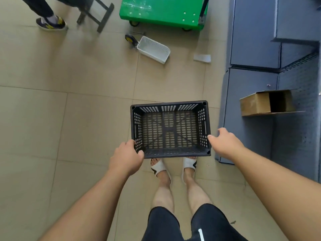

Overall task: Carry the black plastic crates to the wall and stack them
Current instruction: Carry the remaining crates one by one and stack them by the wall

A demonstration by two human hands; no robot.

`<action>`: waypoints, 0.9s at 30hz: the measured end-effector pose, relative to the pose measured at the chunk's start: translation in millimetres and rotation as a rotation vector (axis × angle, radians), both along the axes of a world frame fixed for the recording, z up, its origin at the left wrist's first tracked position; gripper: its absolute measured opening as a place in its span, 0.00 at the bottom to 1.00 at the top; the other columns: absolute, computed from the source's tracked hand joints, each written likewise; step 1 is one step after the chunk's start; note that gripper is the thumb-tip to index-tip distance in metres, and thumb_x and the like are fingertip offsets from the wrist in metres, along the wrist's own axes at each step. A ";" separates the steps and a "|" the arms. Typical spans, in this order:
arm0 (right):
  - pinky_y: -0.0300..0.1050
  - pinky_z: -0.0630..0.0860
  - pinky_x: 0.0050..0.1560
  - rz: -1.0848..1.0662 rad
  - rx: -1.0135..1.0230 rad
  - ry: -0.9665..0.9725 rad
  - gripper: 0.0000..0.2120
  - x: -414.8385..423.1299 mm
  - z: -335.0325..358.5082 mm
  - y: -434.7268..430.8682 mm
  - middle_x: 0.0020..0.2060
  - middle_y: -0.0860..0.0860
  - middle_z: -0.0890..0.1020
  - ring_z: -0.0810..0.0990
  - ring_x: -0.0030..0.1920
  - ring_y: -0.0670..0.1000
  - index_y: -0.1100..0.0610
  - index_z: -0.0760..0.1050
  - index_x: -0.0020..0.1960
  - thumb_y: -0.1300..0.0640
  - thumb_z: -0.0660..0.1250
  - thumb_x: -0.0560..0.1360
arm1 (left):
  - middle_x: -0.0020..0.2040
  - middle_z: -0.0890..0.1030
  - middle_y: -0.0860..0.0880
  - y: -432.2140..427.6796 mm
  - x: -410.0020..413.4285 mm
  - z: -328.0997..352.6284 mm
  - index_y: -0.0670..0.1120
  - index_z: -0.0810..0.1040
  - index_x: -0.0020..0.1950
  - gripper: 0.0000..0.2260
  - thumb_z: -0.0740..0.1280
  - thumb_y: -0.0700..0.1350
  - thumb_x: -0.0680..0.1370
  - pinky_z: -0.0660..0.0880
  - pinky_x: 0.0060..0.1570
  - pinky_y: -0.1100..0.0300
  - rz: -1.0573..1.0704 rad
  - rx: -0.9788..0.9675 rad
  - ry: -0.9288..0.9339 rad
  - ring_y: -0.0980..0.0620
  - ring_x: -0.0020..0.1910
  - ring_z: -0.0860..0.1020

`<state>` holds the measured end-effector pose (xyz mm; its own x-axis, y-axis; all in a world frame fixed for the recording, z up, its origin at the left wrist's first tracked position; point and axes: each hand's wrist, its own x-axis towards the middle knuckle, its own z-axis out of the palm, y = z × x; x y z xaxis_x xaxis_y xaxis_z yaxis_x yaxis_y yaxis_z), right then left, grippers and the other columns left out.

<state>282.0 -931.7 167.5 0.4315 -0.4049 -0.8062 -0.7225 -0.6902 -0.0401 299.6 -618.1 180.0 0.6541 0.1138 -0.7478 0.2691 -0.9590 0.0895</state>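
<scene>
One empty black plastic crate [170, 129] with slotted walls and floor hangs in front of me above the tiled floor, over my feet. My left hand [126, 157] grips its near left corner, thumb over the rim. My right hand [224, 143] is at the crate's right wall; the thumb touches the rim while the fingers are spread and only loosely curled beside it. No other black crate is in view.
Grey cabinets [251, 49] run along the right, with an open cardboard box [267, 103] on a lower ledge. A white basket [153, 49] lies tipped on the floor ahead, beyond it a green cart [163, 13]. Another person's foot [51, 23] and a black stand [97, 14] are far left.
</scene>
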 end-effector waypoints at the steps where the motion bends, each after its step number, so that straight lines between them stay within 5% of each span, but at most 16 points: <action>1: 0.59 0.73 0.64 -0.014 0.004 0.002 0.29 2.1 -15.9 0.5 0.71 0.61 0.71 0.72 0.67 0.64 0.55 0.60 0.77 0.42 0.56 0.80 | 0.68 0.75 0.43 2.0 3.6 -16.6 0.47 0.70 0.74 0.23 0.62 0.53 0.79 0.72 0.64 0.46 0.009 -0.008 0.005 0.41 0.67 0.73; 16: 0.56 0.73 0.55 -0.212 -0.074 -0.049 0.24 -7.5 -267.3 -24.5 0.66 0.61 0.73 0.74 0.62 0.65 0.59 0.65 0.71 0.47 0.59 0.80 | 0.67 0.78 0.40 35.5 34.8 -280.8 0.43 0.72 0.73 0.23 0.65 0.50 0.79 0.75 0.60 0.48 0.283 0.004 0.019 0.38 0.62 0.78; 22: 0.60 0.71 0.64 -0.239 -0.120 -0.128 0.28 2.0 -340.5 -50.3 0.70 0.62 0.70 0.71 0.67 0.65 0.60 0.59 0.77 0.49 0.60 0.81 | 0.62 0.79 0.41 48.9 45.0 -356.0 0.44 0.72 0.68 0.23 0.63 0.51 0.75 0.76 0.61 0.39 0.507 0.026 -0.040 0.36 0.57 0.79; 27: 0.58 0.74 0.59 -0.311 -0.056 -0.197 0.18 9.7 -385.8 -55.5 0.64 0.60 0.76 0.76 0.59 0.61 0.59 0.63 0.71 0.51 0.55 0.85 | 0.56 0.81 0.45 49.3 51.1 -401.6 0.45 0.74 0.66 0.19 0.60 0.51 0.77 0.77 0.60 0.43 0.684 -0.023 -0.113 0.39 0.56 0.80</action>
<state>291.7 -987.3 -218.3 0.4260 -0.5821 -0.6927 -0.8800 -0.4442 -0.1679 350.7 -568.8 -221.6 0.5149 0.5135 -0.6865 0.8006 -0.5744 0.1707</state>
